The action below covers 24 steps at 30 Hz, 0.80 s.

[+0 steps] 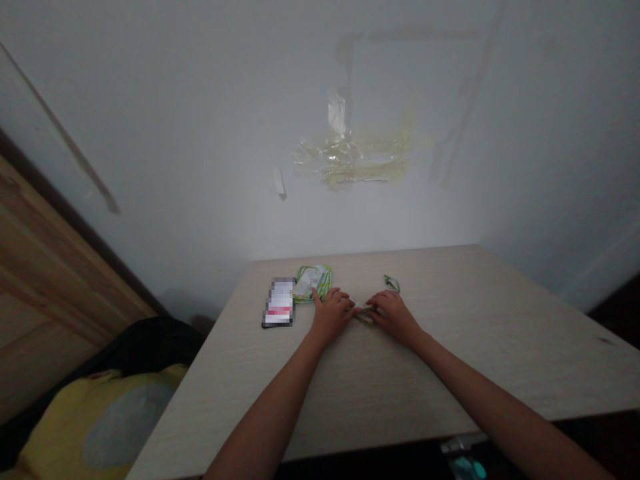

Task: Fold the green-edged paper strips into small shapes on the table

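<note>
Both my hands rest on a pale wooden table (450, 347), close together near its far middle. My left hand (331, 312) and my right hand (395, 315) have curled fingers that pinch a small green and white wrapper (364, 309) lying between them. A green and white packet (313, 283) lies just beyond my left hand. A small torn green piece (392, 283) lies beyond my right hand, apart from it.
A phone (279, 303) lies face up left of the packet. A white wall with tape remains (350, 157) rises behind the table. At lower left are a yellow and grey cushion (95, 427), dark cloth and a wooden panel (45, 287).
</note>
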Available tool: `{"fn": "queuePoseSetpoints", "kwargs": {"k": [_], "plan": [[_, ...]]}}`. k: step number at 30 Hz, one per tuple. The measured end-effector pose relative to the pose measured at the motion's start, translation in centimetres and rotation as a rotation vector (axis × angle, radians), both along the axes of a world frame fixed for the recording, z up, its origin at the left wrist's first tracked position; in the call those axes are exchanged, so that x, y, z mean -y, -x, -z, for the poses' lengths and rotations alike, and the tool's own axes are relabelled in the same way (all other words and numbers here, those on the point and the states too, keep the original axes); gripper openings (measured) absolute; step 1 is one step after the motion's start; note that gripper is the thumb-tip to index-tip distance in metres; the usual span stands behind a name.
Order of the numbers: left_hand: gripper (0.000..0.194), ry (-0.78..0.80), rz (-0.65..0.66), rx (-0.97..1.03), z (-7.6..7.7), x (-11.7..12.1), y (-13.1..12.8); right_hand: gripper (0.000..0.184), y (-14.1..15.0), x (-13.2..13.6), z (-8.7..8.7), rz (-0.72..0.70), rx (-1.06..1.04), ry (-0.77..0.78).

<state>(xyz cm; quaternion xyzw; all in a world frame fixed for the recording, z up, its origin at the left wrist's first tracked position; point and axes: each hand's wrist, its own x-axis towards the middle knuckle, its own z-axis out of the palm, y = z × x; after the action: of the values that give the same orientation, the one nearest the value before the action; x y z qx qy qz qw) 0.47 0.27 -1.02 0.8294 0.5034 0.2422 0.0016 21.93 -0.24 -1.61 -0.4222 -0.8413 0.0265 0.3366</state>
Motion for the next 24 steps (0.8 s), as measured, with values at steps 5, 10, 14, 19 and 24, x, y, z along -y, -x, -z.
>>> {"fn": "queuePoseSetpoints", "kwargs": {"k": [5,10,14,19,24], "plan": [[0.06,-0.024,-0.083,-0.031,-0.5,0.4,-0.1,0.022,-0.3,-0.6,0.8,0.062,-0.116,0.048],[0.085,-0.006,-0.15,-0.018,-0.5,0.4,-0.5,0.037,-0.5,-0.7,1.0,0.089,-0.179,0.073],[0.078,0.036,-0.151,0.012,-0.2,0.3,-0.5,0.048,-0.7,-0.7,0.9,0.094,-0.163,0.088],[0.04,0.066,-0.053,-0.007,-0.1,0.3,-0.2,0.054,-1.1,-1.0,1.4,0.084,-0.137,0.006],[0.024,0.122,-0.01,-0.021,-0.2,0.4,-0.1,0.044,-1.2,-1.3,2.2,0.008,-0.047,0.031]]}}
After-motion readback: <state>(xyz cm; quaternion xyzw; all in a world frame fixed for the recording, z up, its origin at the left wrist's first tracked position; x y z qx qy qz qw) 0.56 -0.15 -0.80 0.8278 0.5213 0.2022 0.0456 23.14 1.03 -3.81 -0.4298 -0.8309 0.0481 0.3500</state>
